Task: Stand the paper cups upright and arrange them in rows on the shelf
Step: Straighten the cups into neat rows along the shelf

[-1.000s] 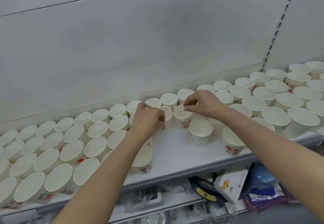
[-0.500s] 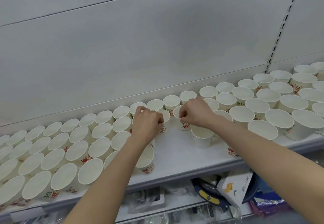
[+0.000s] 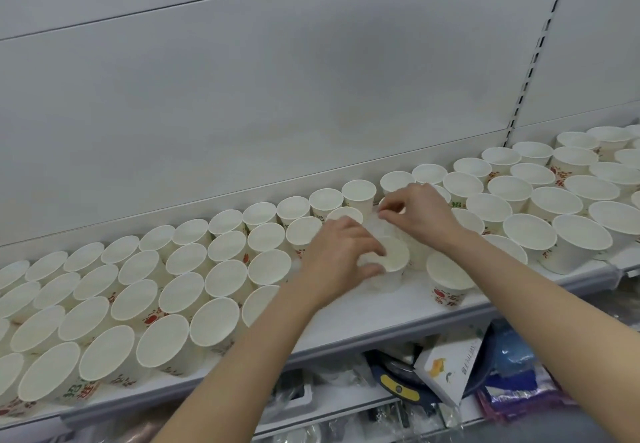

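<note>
A person's left hand [image 3: 341, 252] closes its grip around a blurred paper cup [image 3: 391, 255] in the gap at mid-shelf [image 3: 363, 314], while the right hand [image 3: 420, 212] pinches the rim of a second cup [image 3: 388, 204] just behind it (upright white cups [image 3: 166, 337] stand in rows to either side).

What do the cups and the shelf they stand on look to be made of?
Cups: most likely paper, with matte white insides, thin rolled rims and red print on the outer walls. Shelf: probably painted or coated metal, with a smooth, pale grey-white, faintly glossy surface and a thin front lip. The finish could hide another material.
</note>
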Action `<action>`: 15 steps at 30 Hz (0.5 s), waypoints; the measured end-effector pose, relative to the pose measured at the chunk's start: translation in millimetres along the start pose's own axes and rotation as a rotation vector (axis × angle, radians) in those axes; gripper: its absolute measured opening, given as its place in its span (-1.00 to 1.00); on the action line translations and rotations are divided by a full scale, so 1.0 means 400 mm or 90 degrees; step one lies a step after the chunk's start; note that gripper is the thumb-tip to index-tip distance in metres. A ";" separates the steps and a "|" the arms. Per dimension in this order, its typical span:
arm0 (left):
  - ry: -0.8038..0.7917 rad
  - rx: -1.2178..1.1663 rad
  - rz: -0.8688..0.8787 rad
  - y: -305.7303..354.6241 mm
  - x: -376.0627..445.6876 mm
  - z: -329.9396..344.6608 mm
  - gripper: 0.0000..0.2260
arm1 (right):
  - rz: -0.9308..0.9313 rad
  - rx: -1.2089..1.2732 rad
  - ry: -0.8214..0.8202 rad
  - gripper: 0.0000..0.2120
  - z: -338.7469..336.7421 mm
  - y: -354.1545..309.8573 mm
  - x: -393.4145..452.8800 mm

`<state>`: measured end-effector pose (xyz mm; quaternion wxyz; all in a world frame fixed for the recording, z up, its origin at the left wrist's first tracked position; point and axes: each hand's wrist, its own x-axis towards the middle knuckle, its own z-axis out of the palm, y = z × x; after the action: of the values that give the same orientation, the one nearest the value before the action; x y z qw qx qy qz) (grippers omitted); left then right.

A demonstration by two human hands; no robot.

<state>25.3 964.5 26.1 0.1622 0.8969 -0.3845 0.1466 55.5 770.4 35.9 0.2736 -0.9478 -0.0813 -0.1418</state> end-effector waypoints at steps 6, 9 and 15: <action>-0.008 0.029 -0.030 0.055 -0.004 0.053 -0.88 | 0.057 0.014 0.011 -0.98 -0.087 0.079 -0.114; 0.032 0.040 -0.084 0.036 -0.033 0.033 -0.90 | -0.002 -0.005 0.013 -0.94 -0.090 0.087 -0.151; 0.115 0.063 -0.229 0.005 -0.128 -0.025 -0.92 | -0.019 -0.183 -0.028 -0.83 -0.052 0.071 -0.128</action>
<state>-11.3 1000.3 15.6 0.1757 0.9412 -0.1941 0.2136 9.0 731.3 22.6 0.1311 -0.9788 -0.0805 -0.1349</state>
